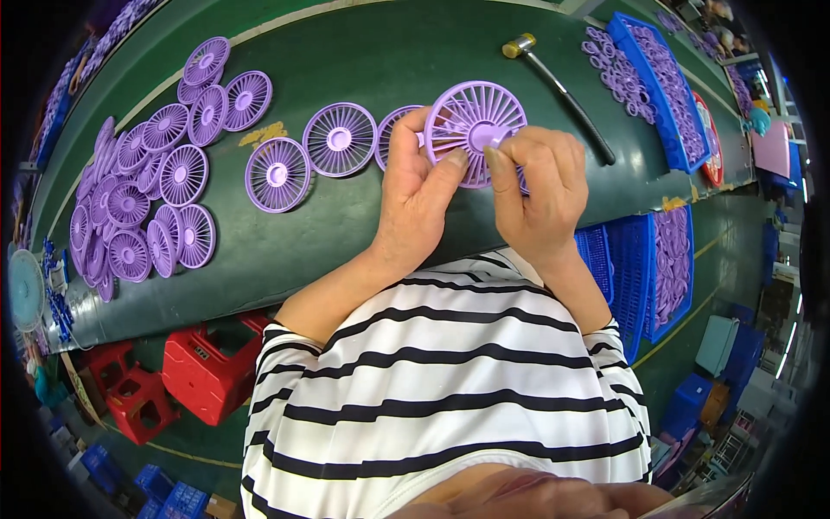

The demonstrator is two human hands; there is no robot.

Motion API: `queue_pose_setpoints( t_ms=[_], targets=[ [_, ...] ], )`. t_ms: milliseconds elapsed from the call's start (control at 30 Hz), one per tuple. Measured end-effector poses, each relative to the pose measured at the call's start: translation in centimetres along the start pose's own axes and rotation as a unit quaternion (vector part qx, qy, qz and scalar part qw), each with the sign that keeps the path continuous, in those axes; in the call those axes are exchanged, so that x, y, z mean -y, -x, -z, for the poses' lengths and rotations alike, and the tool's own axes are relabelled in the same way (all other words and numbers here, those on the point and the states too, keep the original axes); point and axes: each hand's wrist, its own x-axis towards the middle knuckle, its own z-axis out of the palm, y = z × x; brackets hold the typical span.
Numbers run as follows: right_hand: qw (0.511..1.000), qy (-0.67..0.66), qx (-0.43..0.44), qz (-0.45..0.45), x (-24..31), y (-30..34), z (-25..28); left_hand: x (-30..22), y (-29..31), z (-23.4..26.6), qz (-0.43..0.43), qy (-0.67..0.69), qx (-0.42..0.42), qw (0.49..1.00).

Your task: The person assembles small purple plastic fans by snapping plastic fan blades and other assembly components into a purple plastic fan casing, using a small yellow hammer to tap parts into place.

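My left hand point(410, 201) grips a purple spoked plastic wheel point(477, 97) by its left rim, fingers behind and thumb in front. The wheel is held up above the green table, tilted toward me. At its hub a short purple cylindrical piece point(495, 136) sticks out. My right hand point(546, 183) is closed around this piece, thumb and fingers pinching it; whether it is separate from the wheel I cannot tell. Behind my left hand, another wheel point(386, 138) lies partly hidden. Two more wheels, one point(339, 138) and another point(277, 175), lie flat to the left.
Many similar wheels are heaped on the table's left point(130, 208). A hammer point(566, 97) with a yellowish head lies at the far right. Beyond it are loose purple rings point(618, 73) and a blue basket point(631, 56) of them. Blue crates point(631, 259) stand below the edge; red stools point(203, 372) lower left.
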Motion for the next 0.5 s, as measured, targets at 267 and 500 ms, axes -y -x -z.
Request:
queue_pose_setpoints(
  t_ms=[267, 500],
  targets=[
    [0.998, 0.022, 0.054, 0.008, 0.9, 1.6, 2.2, 0.9, 2.5, -2.2, -0.080, -0.054, 0.006, 0.995],
    [0.998, 0.040, -0.014, 0.051, 2.0, 1.6, 4.6, 0.5, 3.9, -3.2, -0.053, -0.039, -0.017, 0.998]
  ],
)
